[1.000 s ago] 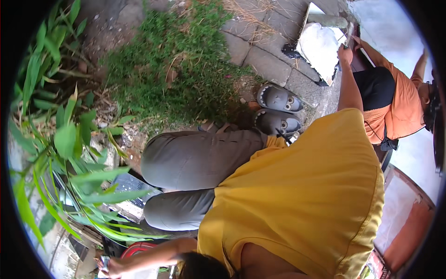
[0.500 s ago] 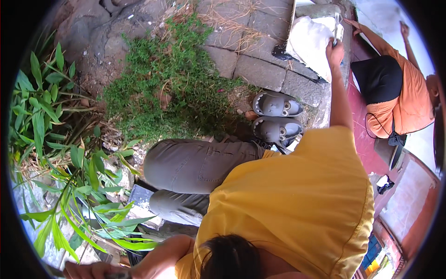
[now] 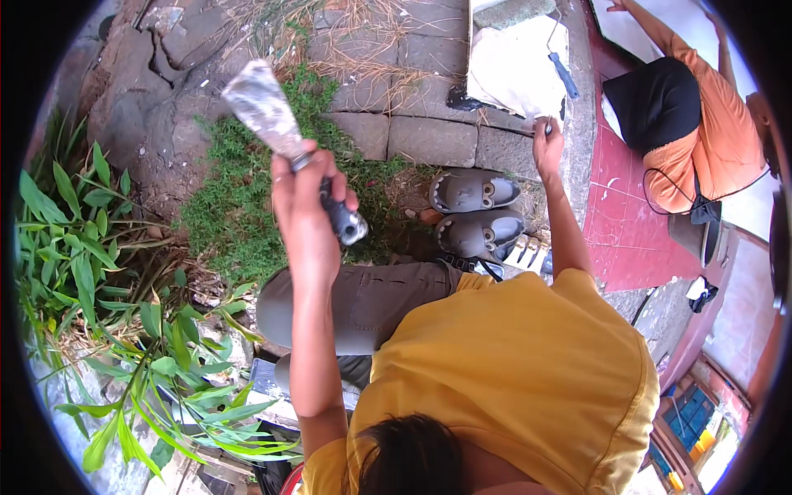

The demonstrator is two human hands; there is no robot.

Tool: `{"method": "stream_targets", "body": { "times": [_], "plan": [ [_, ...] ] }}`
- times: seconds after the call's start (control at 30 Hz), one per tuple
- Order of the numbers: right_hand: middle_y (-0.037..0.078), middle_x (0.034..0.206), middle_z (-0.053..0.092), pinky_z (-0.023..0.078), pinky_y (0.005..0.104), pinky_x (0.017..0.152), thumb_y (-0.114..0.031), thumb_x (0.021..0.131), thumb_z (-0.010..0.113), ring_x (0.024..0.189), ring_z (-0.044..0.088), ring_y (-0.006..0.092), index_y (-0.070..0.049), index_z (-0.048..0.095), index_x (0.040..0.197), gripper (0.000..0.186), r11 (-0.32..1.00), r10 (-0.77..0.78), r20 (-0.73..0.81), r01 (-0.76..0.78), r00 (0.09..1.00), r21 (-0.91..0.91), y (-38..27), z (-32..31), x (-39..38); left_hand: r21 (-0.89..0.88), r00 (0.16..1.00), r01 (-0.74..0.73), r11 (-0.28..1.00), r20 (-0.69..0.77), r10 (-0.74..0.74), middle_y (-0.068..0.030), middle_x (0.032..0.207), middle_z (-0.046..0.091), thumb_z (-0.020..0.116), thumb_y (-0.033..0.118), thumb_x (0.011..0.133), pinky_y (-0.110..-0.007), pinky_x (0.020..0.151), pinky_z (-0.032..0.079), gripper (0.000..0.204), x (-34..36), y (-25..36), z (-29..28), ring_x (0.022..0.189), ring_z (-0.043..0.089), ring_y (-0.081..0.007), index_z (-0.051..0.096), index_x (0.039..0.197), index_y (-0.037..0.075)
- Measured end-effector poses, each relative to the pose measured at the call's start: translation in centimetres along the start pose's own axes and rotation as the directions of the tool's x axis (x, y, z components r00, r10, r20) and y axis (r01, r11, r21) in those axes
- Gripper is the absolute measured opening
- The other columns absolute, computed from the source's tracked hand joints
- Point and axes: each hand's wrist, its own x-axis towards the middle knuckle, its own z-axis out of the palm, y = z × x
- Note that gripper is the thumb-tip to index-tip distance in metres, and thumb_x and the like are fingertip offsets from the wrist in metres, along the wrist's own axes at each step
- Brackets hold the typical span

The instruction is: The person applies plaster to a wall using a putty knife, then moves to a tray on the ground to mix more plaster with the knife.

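My left hand [image 3: 309, 194] is closed on a putty knife [image 3: 266, 107] with a wide, smeared metal blade and black handle, raised over the weedy patch. My right hand [image 3: 548, 144] is closed on a small dark tool handle at the lower edge of a container [image 3: 472, 62] full of white material [image 3: 511, 70]; the tool's far end is hard to make out. A grey, roller-like piece [image 3: 511, 11] lies across the container's top, and a blue-handled tool [image 3: 563, 74] rests on its right side. Grey cartoon-faced clogs [image 3: 474, 194] sit below it.
A person in an orange shirt [image 3: 709, 148] crouches at right on red tiles [image 3: 619, 247], reaching to a pale wall. Leafy plants [image 3: 91, 289] grow at left. Cracked paving [image 3: 148, 91] and stone blocks [image 3: 429, 140] lie ahead, with dry straw on them.
My left hand has risen from the bottom edge to the centre, carrying the putty knife. My right hand has moved down to the container's lower edge. The co-worker appears higher in view.
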Motion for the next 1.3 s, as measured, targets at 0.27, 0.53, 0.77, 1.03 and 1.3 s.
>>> {"method": "stream_targets", "body": {
  "times": [0.27, 0.53, 0.77, 1.03, 1.3],
  "plan": [
    [0.022, 0.072, 0.064, 0.047, 0.0438, 0.064, -0.041, 0.077, 0.064, 0.072, 0.064, 0.0360, -0.003, 0.066, 0.076, 0.038, 0.932, -0.160, -0.344, 0.027, 0.925, -0.361, -3.8, -1.5, 8.6, 0.452, 0.993, -0.016, 0.892, -0.098, 0.068, -0.0012, 0.065, 0.047, 0.050, 0.012, 0.088, -0.023, 0.044, 0.039, 0.017, 2.0, -9.1, -6.3, 0.047, 0.043, -0.0072, 0.045, 0.102, 0.004],
    [0.019, 0.087, 0.067, 0.050, 0.0411, 0.076, -0.057, 0.063, 0.070, 0.086, 0.065, 0.0344, -0.008, 0.069, 0.087, 0.055, 0.800, 0.030, 0.206, 0.100, 0.978, -0.591, -6.7, -1.2, 12.2, 0.396, 0.985, -0.089, 0.914, -0.100, 0.139, -0.0015, 0.059, 0.047, 0.051, 0.012, 0.086, -0.025, 0.042, 0.038, 0.017, 2.8, -9.8, -6.5, 0.045, 0.044, -0.0079, 0.046, 0.101, 0.003],
    [0.014, 0.078, 0.067, 0.050, 0.0340, 0.067, -0.041, 0.076, 0.063, 0.072, 0.065, 0.0228, -0.004, 0.065, 0.092, 0.041, 0.930, -0.086, -0.104, 0.042, 0.991, -0.366, -2.3, -1.1, 14.8, 0.491, 0.993, 0.012, 0.871, -0.109, 0.047, 0.0000, 0.066, 0.046, 0.051, 0.013, 0.088, -0.023, 0.045, 0.040, 0.016, 2.3, -9.7, -6.3, 0.051, 0.044, -0.0061, 0.045, 0.101, 0.005],
    [0.000, 0.061, 0.050, 0.032, 0.0205, 0.044, -0.020, 0.084, 0.063, 0.048, 0.039, 0.0069, -0.005, 0.061, 0.084, 0.015, 0.624, 0.059, 0.382, -0.333, 0.922, 0.707, -5.4, -6.0, 17.1, 0.496, 0.995, 0.029, 0.868, -0.098, 0.022, 0.0006, 0.066, 0.045, 0.052, 0.015, 0.088, -0.022, 0.044, 0.040, 0.014, 2.5, -10.1, -6.0, 0.051, 0.043, -0.0056, 0.046, 0.098, 0.007],
    [0.009, 0.077, 0.064, 0.046, 0.0330, 0.061, -0.016, 0.079, 0.064, 0.069, 0.060, 0.0225, -0.007, 0.052, 0.107, 0.032, 0.915, -0.389, -0.093, 0.374, 0.916, -0.151, -6.3, -7.6, 16.3, 0.479, 0.995, 0.032, 0.877, -0.096, 0.016, 0.0009, 0.065, 0.045, 0.051, 0.013, 0.087, -0.022, 0.044, 0.039, 0.013, 2.9, -10.1, -6.1, 0.050, 0.042, -0.0057, 0.045, 0.098, 0.007]
  ]
}}
